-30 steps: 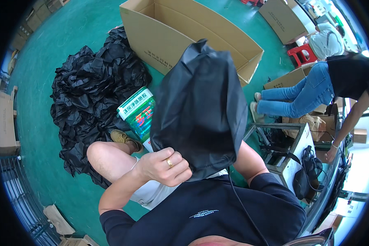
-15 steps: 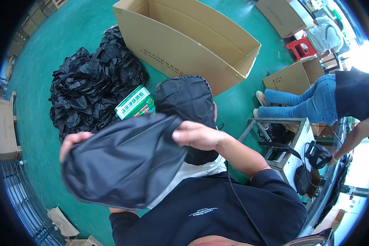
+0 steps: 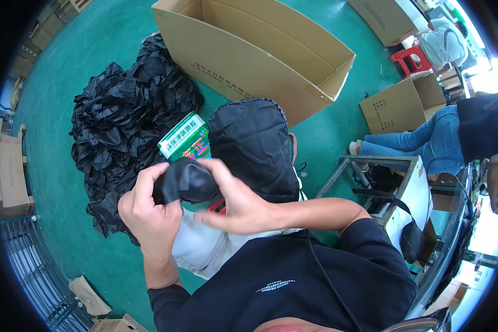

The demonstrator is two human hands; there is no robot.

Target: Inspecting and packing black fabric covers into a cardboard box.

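Black fabric bundle held between two hands above the lap

The left hand [image 3: 149, 221] is clamped on a compact black fabric bundle [image 3: 191, 181], its fingers bent around the left side. The right hand [image 3: 246, 207] touches the bundle's upper right edge with its fingers, while its thumb stands off below; blur hides whether it grips, so I cannot tell. The two hands are near each other, with the bundle between them, above the person's pale shorts [image 3: 199, 246].

Just beyond the hands, to the right, lies a black fabric cover [image 3: 252, 146] with a gathered upper edge. Just left of this cover stands a green and white container [image 3: 185, 135], partly hidden behind the bundle. A large heap of crumpled black fabric [image 3: 130, 116] spreads over the green floor [image 3: 61, 182] at the left.

An open cardboard box [image 3: 232, 69] stands beyond the cover. To the right are a metal-framed stand [image 3: 379, 159] and a co-worker in jeans [image 3: 442, 141]; farther off, another person in a light top [image 3: 441, 44] is beside a red stool [image 3: 408, 60].
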